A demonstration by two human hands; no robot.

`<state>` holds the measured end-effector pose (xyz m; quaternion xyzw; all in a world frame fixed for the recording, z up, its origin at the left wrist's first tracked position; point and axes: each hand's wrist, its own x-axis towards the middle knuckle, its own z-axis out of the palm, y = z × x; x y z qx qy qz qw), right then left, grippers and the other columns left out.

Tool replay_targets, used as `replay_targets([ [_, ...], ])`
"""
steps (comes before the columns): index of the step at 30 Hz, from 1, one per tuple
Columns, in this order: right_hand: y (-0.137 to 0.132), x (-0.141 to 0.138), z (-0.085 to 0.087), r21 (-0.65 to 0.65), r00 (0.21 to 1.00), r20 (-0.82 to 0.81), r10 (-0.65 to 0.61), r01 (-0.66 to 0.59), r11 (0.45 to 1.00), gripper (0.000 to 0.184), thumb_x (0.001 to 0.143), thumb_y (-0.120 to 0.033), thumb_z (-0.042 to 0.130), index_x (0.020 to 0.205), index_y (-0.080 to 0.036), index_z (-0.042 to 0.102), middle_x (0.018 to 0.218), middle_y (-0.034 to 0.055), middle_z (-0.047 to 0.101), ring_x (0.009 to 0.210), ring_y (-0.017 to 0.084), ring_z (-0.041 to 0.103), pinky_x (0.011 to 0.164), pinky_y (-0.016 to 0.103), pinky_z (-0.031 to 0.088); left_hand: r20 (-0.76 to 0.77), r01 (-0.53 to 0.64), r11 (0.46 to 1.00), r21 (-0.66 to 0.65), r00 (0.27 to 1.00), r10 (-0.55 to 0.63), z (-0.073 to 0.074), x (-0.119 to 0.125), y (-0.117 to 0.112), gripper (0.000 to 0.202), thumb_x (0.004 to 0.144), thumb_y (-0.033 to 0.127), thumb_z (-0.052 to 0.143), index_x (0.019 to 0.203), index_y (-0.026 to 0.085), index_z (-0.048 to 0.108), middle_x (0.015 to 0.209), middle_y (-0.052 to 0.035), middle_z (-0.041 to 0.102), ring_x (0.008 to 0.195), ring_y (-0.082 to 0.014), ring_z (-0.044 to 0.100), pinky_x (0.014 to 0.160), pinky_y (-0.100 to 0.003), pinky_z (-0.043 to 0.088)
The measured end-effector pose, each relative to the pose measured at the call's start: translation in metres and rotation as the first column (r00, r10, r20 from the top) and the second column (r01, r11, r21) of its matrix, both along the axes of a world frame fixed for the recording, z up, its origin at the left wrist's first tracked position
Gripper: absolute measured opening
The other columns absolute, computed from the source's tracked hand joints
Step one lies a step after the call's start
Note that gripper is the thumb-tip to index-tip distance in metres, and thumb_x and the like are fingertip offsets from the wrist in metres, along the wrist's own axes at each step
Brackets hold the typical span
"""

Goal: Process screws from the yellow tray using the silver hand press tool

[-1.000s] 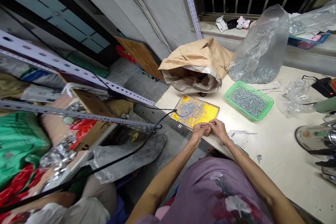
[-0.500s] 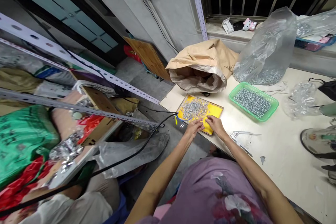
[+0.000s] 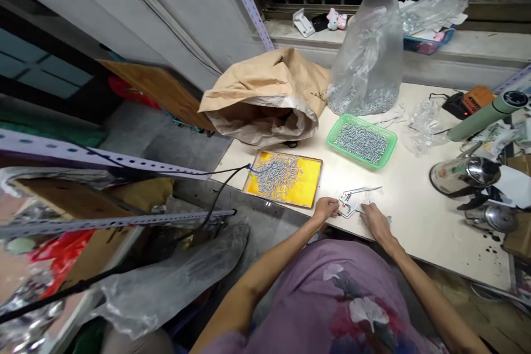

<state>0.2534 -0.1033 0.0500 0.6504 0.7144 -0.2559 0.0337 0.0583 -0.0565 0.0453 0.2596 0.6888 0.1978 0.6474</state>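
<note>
My left hand (image 3: 326,208) is closed in a pinch at the near table edge, right of the yellow tray (image 3: 307,191) of small metal pins. It holds something small at the left end of a metal clamp tool (image 3: 352,202) lying on the table. My right hand (image 3: 375,220) rests on the right part of that tool, its fingers curled over it. A green basket (image 3: 388,141) full of pins stands further back.
A brown paper sack (image 3: 265,88) lies open behind the yellow tray. A clear plastic bag (image 3: 367,61) of pins stands by the window ledge. A steel kettle (image 3: 464,174), a green tube (image 3: 481,116) and a black charger (image 3: 454,104) sit at the right. Perforated metal rails (image 3: 103,157) cross the left.
Both hands have left the yellow tray's near edge and moved right to the metal tool. The camera has swung right, showing more of the table.
</note>
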Motion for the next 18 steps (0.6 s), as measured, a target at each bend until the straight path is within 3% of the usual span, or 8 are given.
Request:
replay_targets([
  [8, -0.012, 0.003, -0.002, -0.081, 0.996, 0.094, -0.004, 0.012, 0.997, 0.027, 0.090, -0.011, 0.038, 0.103, -0.020, 0.059, 0.099, 0.0066, 0.058, 0.090, 0.016, 0.055, 0.070, 0.025, 0.037, -0.283, 0.320, 0.947, 0.001, 0.909, -0.306, -0.009, 0.008, 0.004, 0.011, 0.068, 0.018, 0.072, 0.062, 0.012, 0.066, 0.042, 0.0051, 0.051, 0.042, -0.0062, 0.047, 0.044, -0.015, 0.035],
  [12, -0.012, 0.003, 0.000, -0.088, 0.996, 0.089, 0.001, 0.007, 0.996, 0.025, 0.090, -0.009, 0.038, 0.101, -0.019, 0.059, 0.098, 0.0068, 0.059, 0.089, 0.016, 0.055, 0.069, 0.025, 0.035, -0.281, 0.297, 0.952, -0.074, 0.910, -0.306, -0.006, 0.009, 0.002, 0.010, 0.067, 0.019, 0.072, 0.065, 0.012, 0.066, 0.043, 0.0058, 0.049, 0.041, -0.0052, 0.043, 0.042, -0.015, 0.031],
  [18, -0.013, 0.004, 0.000, -0.070, 0.997, 0.073, -0.006, 0.011, 0.998, 0.023, 0.089, -0.009, 0.040, 0.097, -0.019, 0.059, 0.097, 0.0070, 0.059, 0.087, 0.016, 0.055, 0.068, 0.025, 0.035, -0.230, 0.171, 0.970, -0.170, 0.951, -0.208, -0.006, 0.015, -0.005, 0.009, 0.068, 0.017, 0.069, 0.067, 0.012, 0.062, 0.042, 0.0073, 0.046, 0.038, -0.0042, 0.040, 0.040, -0.014, 0.030],
])
